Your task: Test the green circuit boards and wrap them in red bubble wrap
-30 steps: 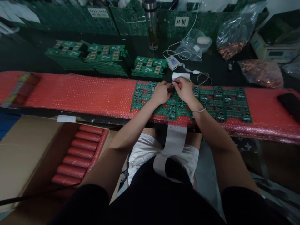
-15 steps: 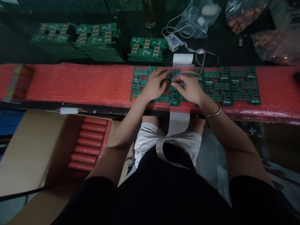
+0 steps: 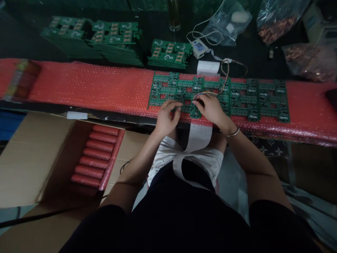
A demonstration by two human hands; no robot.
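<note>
A row of green circuit boards (image 3: 243, 94) lies on red bubble wrap (image 3: 100, 84) in front of me. My right hand (image 3: 210, 108) pinches the end of a thin multicoloured wire cable (image 3: 223, 86), low over one of the middle boards. The plug at its tip is hidden by my fingers. To the left, my left hand (image 3: 169, 115) rests at the front edge of the boards. Its fingers are bent, thumb a little apart from the forefinger, and I see nothing in them. The cable runs back to a small white device (image 3: 199, 47) with a screen.
Stacked green boards (image 3: 113, 33) stand behind the wrap, with a smaller stack (image 3: 170, 52) beside them. Bags of copper-coloured parts (image 3: 312, 58) lie at the back right. A white label strip (image 3: 198, 137) hangs over the table edge. Below left, a carton (image 3: 28, 154) holds red rolls (image 3: 96, 160).
My left hand has drawn back toward me, off the middle of the boards to their front edge. My right hand has shifted slightly nearer me, still with the cable. The view has tilted a little.
</note>
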